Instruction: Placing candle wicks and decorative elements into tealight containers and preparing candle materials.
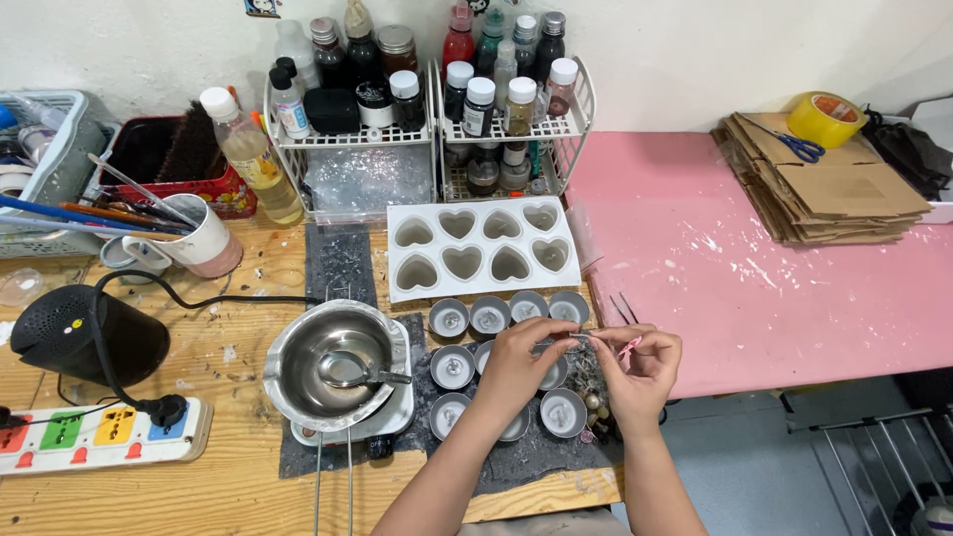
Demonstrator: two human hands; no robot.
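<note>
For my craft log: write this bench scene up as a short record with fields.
Left hand: left hand over the small metal cups, fingertips pinching a tiny metal piece
Right hand: right hand beside it, pinching a small pink piece
Mould: white heart mould behind the cups, cavities look empty
Pot: metal pot with a spoon inside, left of the cups
Bench: wooden table, pink table to the right
Back: wire rack of bottles
Far right: stacked cardboard, yellow tape roll
</note>
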